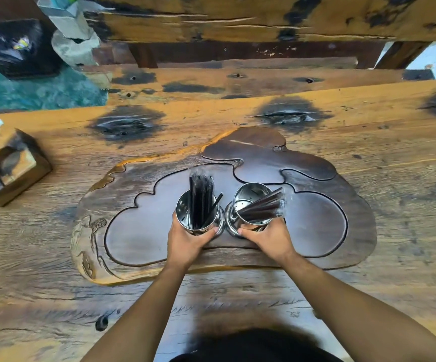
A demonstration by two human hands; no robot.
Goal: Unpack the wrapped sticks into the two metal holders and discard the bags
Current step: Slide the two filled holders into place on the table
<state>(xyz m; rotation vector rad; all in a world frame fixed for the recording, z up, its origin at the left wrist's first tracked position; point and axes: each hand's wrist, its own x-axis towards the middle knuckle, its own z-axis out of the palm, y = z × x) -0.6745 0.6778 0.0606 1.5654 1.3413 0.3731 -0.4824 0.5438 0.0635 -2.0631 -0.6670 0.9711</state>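
Two shiny metal holders stand side by side on a dark carved wooden tray (316, 231). My left hand (188, 241) grips the left holder (185, 212) from its near side; a bundle of dark sticks in clear wrapping (201, 197) stands upright in it. My right hand (271, 237) grips the right holder (248, 197) at its base. Another wrapped bundle of dark sticks (262, 207) leans out of it to the right.
The tray lies on a rough, wide wooden table (394, 152). A wooden block with holes (5, 165) sits at the table's left edge. A black bag (10, 45) lies on the floor at far left, beyond a wooden bench (237, 82).
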